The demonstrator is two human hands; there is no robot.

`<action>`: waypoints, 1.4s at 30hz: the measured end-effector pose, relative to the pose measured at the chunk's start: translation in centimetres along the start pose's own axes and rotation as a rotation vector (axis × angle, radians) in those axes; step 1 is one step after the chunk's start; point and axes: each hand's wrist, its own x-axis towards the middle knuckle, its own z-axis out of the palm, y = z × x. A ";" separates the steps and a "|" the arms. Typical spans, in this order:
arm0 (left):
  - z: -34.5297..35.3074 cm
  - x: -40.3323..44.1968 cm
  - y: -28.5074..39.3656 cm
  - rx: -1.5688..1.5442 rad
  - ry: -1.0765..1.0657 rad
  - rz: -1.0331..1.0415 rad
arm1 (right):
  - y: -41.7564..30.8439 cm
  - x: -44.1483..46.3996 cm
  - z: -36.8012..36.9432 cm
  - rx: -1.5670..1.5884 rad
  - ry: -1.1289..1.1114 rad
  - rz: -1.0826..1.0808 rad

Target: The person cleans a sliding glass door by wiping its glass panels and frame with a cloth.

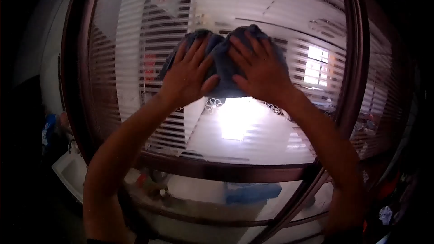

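A blue-grey cloth (226, 70) lies bunched against a large glass pane (271, 144) with striped reflections. My left hand (189, 70) is spread flat over the cloth's left half, its fingers pointing up. On the right half, my right hand (260, 68) presses with fingers stretched apart and the thumb toward the middle. Both palms are against the cloth; neither hand is wrapped round it. A fold of fabric runs between the two thumbs.
A dark brown frame (226, 171) borders the pane, with a lower glazed section beneath. Through or in that lower section a blue item (252, 193) shows. A white sink (72, 171) stands at left. Bright light reflects below the cloth.
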 end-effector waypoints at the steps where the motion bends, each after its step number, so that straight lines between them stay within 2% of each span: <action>1: 0.2 0.4 -1.2 0.027 0.003 -0.016 | 0.1 0.9 -0.1 0.005 -0.016 0.010; 3: 0.6 1.3 -2.6 0.007 0.088 -0.097 | 0.2 2.3 0.5 -0.011 0.019 0.069; 7: 1.0 0.7 -0.9 0.046 0.207 -0.296 | -2.5 3.0 1.6 -0.106 0.116 0.254; 10: 0.6 -3.8 0.6 -0.048 -0.001 -0.174 | -5.4 0.8 1.0 -0.005 -0.066 0.164; 12: 0.8 -8.2 0.7 -0.098 -0.098 0.020 | -7.0 -1.9 1.1 0.136 -0.185 0.000; 13: 0.4 -9.1 0.7 -0.123 -0.146 0.117 | -7.9 -2.7 1.0 0.151 -0.168 -0.049; 16: 0.2 -9.2 0.8 -0.180 -0.062 0.068 | -7.7 -2.5 1.0 0.122 -0.151 -0.036; 17: -0.2 -8.2 0.8 -0.156 -0.073 -0.028 | -7.4 -1.8 1.4 0.098 -0.093 0.015; 21: -0.1 -4.2 -0.3 -0.167 0.221 -0.502 | -7.0 1.7 2.4 -0.028 0.123 0.287; 24: -0.9 -4.3 0.7 -0.208 0.226 -0.700 | -8.9 2.2 2.3 -0.022 0.203 0.411; 25: -0.7 -4.5 0.9 -0.158 0.197 -0.704 | -9.1 2.3 2.7 -0.023 0.218 0.430; 29: -0.4 -5.4 0.4 0.067 0.154 -0.529 | -10.5 3.6 3.6 -0.124 0.215 0.500; 33: 0.2 -8.5 -1.8 -0.057 0.128 -0.416 | -13.6 3.8 4.8 -0.113 0.095 0.428; 34: 0.3 -10.5 -1.7 -0.073 0.110 -0.370 | -15.3 3.2 5.0 -0.021 -0.014 0.378; 36: 0.1 -15.0 -1.1 -0.149 0.000 -0.229 | -19.0 1.2 5.4 0.097 -0.082 0.232; 38: 0.7 -19.3 -1.0 -0.280 -0.074 -0.084 | -21.9 -1.7 6.2 0.322 -0.152 0.196; 39: 0.6 -19.9 -1.2 -0.306 -0.057 -0.046 | -23.0 -2.9 7.3 0.429 -0.175 0.244; 41: 0.4 -20.2 -1.8 -0.354 -0.022 0.027 | -22.0 -3.1 8.0 0.331 -0.109 0.174; 42: 0.6 -19.5 -2.1 -0.360 0.011 -0.029 | -21.3 -2.6 8.5 0.281 -0.075 0.139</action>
